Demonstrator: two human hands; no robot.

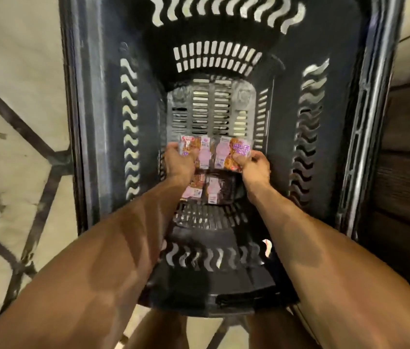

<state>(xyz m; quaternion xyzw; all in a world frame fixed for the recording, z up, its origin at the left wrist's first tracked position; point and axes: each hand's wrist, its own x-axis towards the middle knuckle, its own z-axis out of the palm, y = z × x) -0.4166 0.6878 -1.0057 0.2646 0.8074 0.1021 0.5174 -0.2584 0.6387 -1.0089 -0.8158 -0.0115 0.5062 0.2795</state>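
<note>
Head view showed a deep black basket [93, 122] where two spare packets [214, 190] lay on the slotted floor under the wrists, while beyond them the left hand [178, 163] gripped a left packet [202, 152] and the right hand [254, 165] pinched a right packet [225, 152], edges touching.

The basket [93, 122] is coloured black and patterned with wavy and straight slots. Inside it, the snack packets [205, 153] are printed pink and orange.
</note>
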